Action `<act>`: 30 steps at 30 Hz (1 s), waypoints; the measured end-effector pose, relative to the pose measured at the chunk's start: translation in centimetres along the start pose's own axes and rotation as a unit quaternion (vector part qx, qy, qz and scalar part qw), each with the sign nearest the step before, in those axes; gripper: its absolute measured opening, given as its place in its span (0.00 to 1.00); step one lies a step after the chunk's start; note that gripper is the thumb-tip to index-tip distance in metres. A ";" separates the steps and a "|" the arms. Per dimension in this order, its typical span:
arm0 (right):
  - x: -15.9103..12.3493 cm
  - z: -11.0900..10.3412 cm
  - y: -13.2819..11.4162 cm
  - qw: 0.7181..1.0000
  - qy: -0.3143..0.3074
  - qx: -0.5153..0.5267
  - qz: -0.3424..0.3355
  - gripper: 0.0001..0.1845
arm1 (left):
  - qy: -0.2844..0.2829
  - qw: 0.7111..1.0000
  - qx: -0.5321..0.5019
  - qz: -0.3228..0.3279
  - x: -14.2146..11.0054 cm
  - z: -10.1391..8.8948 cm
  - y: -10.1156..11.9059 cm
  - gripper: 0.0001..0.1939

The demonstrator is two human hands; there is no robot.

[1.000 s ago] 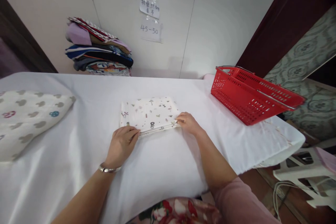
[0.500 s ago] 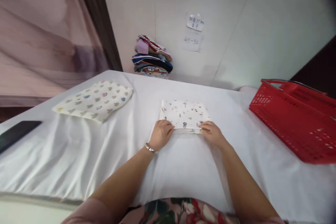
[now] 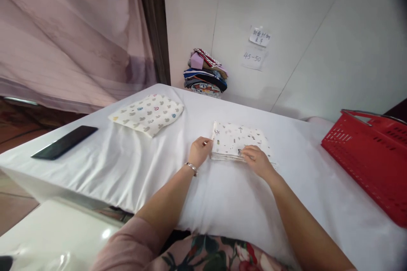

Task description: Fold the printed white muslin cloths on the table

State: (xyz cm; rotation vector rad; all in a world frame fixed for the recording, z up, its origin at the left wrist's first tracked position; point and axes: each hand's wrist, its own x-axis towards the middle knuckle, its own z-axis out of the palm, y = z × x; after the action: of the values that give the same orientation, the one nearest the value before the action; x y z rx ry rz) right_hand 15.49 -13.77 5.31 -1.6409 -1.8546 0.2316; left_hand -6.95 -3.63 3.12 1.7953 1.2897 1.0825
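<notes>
A white cloth with small printed figures lies folded in layers on the white-covered table. My left hand, with a bracelet at the wrist, pinches the cloth's left edge between thumb and fingers. Over the front edge, right of the middle, is my right hand. Its fingers are bent together at the top layer, and whether they grip the fabric is hard to make out. Farther left, a second folded cloth with grey mushroom-like prints lies flat and apart from both hands.
At the right stands a red plastic basket with a metal handle. A dark flat tablet or phone lies near the table's left edge. Folded fabrics are piled by the wall behind. A pink curtain hangs at the left.
The view has swung left, so things appear farther right. My left hand has gone from the front left corner to the left edge; my right hand has shifted inward along the front edge.
</notes>
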 end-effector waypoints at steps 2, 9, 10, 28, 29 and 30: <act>0.9 1.1 -1.4 0.999 -0.005 -0.011 -0.034 0.11 | -0.027 0.998 -0.015 -0.055 0.2 -0.2 -0.1 0.10; 2.9 5.0 -3.9 0.994 -0.041 -0.047 -0.091 0.10 | -0.149 0.979 -0.040 -0.130 0.7 -0.3 -0.8 0.10; 3.0 5.5 -3.9 0.994 -0.040 -0.053 -0.092 0.10 | -0.152 0.979 -0.038 -0.129 0.7 -0.2 -0.9 0.09; 2.2 7.8 -3.6 0.990 0.017 -0.083 -0.108 0.15 | -0.139 0.987 0.023 -0.071 0.2 0.0 -1.1 0.06; 2.1 8.0 -3.6 0.988 0.012 -0.100 -0.119 0.17 | -0.135 0.988 0.023 -0.067 0.2 0.0 -1.1 0.06; 2.0 8.3 -3.6 0.985 0.004 -0.115 -0.129 0.19 | -0.132 0.989 0.020 -0.064 0.2 0.0 -1.2 0.06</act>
State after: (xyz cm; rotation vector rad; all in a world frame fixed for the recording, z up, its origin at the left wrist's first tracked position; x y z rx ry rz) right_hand 7.85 -10.37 1.44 -1.5233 -2.1276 -0.1040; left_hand -7.38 -3.14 2.10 1.7898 1.2527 0.7258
